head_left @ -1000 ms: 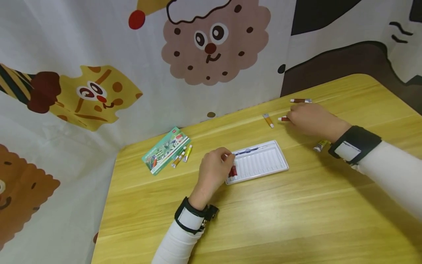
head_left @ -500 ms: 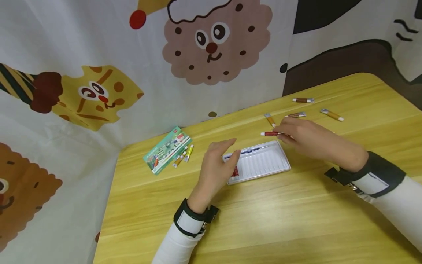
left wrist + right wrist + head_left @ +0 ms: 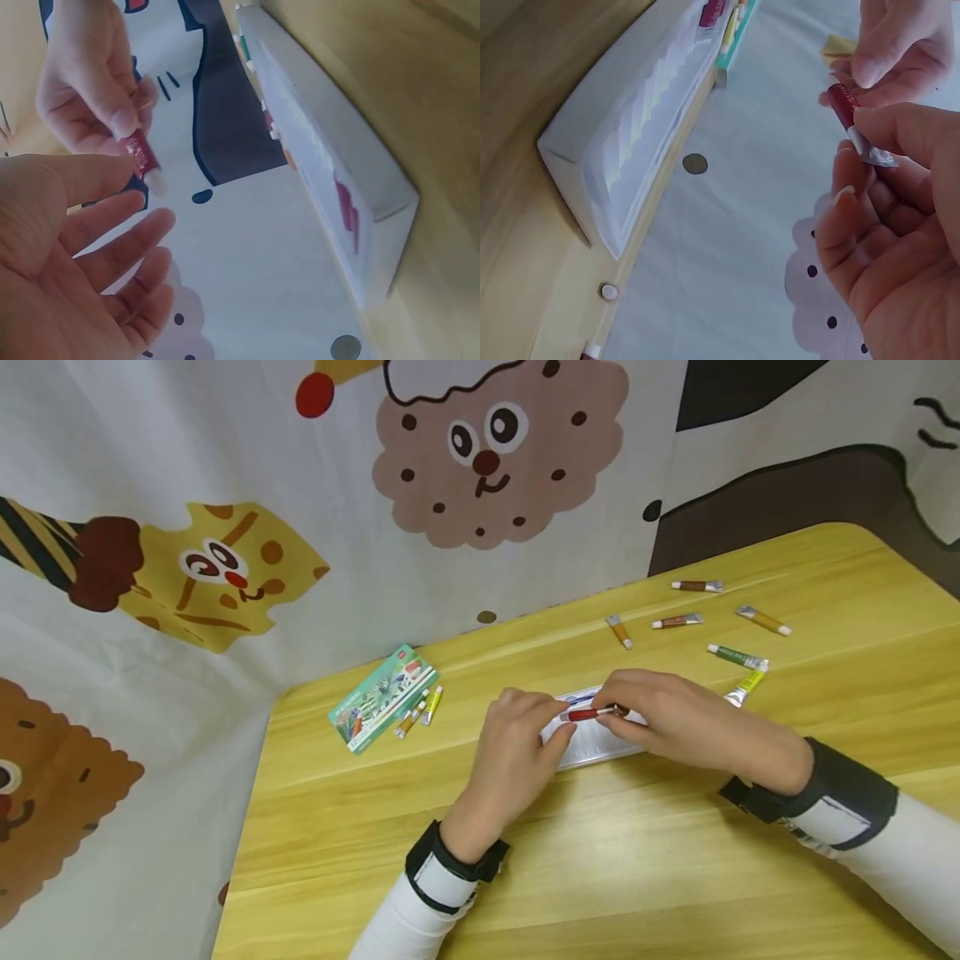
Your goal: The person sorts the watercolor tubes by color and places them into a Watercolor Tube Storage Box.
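Note:
A small dark-red paint tube [image 3: 583,714] with a white cap is held over the white plastic tray [image 3: 600,752]. My right hand [image 3: 678,718] pinches its silver crimped end between thumb and fingers, plain in the right wrist view. Around the cap end, my left hand [image 3: 517,747] has thumb and fingers spread apart; in the left wrist view its fingers are loosely bent, and contact with the tube is unclear. The tray has ribbed slots and a blue paintbrush [image 3: 579,700], partly covered by the hands. Dark-red tubes [image 3: 347,214] lie at one end of the tray.
Right of the tray lie loose tubes: brown [image 3: 697,586], reddish-brown [image 3: 677,621], ochre [image 3: 763,620], orange-brown [image 3: 619,632], green [image 3: 738,657] and yellow [image 3: 746,687]. A green box [image 3: 382,697] sits left, beside two more tubes. A patterned curtain [image 3: 315,460] hangs behind the table.
My right hand has brought the red tube from the table's right side leftward over the tray. My left hand has left the tray's left end and moved right towards the tube's cap, fingers spread.

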A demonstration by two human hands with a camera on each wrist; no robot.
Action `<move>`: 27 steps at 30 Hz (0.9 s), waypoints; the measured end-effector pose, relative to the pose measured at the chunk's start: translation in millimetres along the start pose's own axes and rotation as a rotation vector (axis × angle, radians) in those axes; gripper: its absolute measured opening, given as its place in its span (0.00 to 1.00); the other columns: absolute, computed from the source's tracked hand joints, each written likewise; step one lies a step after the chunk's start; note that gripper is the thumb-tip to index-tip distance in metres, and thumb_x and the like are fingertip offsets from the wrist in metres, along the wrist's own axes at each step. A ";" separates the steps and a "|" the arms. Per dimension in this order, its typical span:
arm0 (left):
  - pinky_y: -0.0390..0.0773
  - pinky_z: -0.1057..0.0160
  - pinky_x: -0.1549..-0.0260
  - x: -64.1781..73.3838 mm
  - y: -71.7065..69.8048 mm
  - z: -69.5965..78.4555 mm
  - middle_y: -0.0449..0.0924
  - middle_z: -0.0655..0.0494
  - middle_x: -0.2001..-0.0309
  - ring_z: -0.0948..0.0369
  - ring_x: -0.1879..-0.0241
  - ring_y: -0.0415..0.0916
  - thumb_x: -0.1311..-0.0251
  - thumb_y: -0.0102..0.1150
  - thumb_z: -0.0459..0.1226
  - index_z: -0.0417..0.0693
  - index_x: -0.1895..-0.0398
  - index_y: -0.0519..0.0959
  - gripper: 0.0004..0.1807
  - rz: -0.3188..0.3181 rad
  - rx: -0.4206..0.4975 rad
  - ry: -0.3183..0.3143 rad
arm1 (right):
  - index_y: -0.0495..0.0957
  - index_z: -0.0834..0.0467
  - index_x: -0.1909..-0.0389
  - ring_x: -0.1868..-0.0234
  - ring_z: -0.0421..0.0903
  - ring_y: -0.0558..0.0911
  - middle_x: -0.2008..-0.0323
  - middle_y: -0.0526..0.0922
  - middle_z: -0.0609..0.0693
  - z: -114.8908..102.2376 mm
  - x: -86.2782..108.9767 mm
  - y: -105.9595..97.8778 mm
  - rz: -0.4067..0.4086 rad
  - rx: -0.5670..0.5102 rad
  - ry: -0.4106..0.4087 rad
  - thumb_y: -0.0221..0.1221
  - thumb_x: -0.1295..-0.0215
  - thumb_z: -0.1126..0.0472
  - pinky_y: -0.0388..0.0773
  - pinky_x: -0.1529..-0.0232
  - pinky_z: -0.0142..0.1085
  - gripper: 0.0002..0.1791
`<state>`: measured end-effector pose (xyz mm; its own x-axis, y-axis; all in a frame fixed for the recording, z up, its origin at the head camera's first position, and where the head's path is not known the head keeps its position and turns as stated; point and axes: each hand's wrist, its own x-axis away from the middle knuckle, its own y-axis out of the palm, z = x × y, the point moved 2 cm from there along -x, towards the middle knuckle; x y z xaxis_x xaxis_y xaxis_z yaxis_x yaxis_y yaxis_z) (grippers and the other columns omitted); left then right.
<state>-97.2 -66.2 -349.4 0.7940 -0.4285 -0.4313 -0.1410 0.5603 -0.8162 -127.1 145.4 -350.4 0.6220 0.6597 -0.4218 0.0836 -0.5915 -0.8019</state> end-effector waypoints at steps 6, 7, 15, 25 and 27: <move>0.73 0.60 0.61 1.0 4.2 1.0 0.88 0.57 0.61 0.58 0.61 0.77 0.36 0.73 0.36 0.45 0.58 0.89 0.06 -0.024 -0.004 0.036 | 0.85 0.54 0.57 0.62 0.33 0.77 0.59 0.81 0.39 -5.0 1.6 3.7 0.006 -0.019 -0.044 0.70 0.31 0.62 0.80 0.63 0.33 0.05; 0.73 0.60 0.61 1.2 4.3 1.2 0.87 0.57 0.62 0.58 0.61 0.76 0.36 0.73 0.36 0.45 0.59 0.89 0.06 -0.021 -0.003 0.048 | 0.85 0.54 0.57 0.61 0.33 0.78 0.59 0.81 0.40 -5.7 1.5 3.9 0.011 -0.018 -0.055 0.70 0.31 0.63 0.80 0.62 0.33 0.06; 0.71 0.61 0.65 1.0 4.7 1.2 0.83 0.58 0.67 0.59 0.65 0.74 0.34 0.71 0.36 0.44 0.61 0.89 0.04 -0.028 -0.010 0.131 | 0.84 0.54 0.55 0.59 0.35 0.79 0.57 0.83 0.42 -9.1 -0.2 3.8 0.026 -0.009 -0.073 0.72 0.37 0.68 0.81 0.60 0.35 0.12; 0.74 0.64 0.65 -0.9 3.6 -6.1 0.88 0.53 0.63 0.57 0.64 0.77 0.32 0.69 0.35 0.39 0.57 0.89 0.08 -0.004 0.078 -0.037 | 0.84 0.61 0.47 0.60 0.45 0.83 0.55 0.86 0.50 -1.6 -3.6 -7.1 0.059 0.068 0.079 0.72 0.35 0.64 0.81 0.65 0.42 0.17; 0.75 0.63 0.65 -1.4 2.9 -8.1 0.88 0.52 0.63 0.55 0.63 0.78 0.31 0.68 0.36 0.39 0.56 0.89 0.09 -0.007 0.098 -0.113 | 0.84 0.62 0.48 0.61 0.47 0.85 0.56 0.87 0.53 5.0 -3.3 -10.1 0.051 0.103 0.139 0.72 0.35 0.63 0.81 0.67 0.44 0.17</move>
<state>-103.5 -69.7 -354.3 0.8571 -0.3533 -0.3749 -0.0809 0.6265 -0.7752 -133.9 151.5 -343.1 0.7258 0.5552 -0.4062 -0.0266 -0.5675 -0.8230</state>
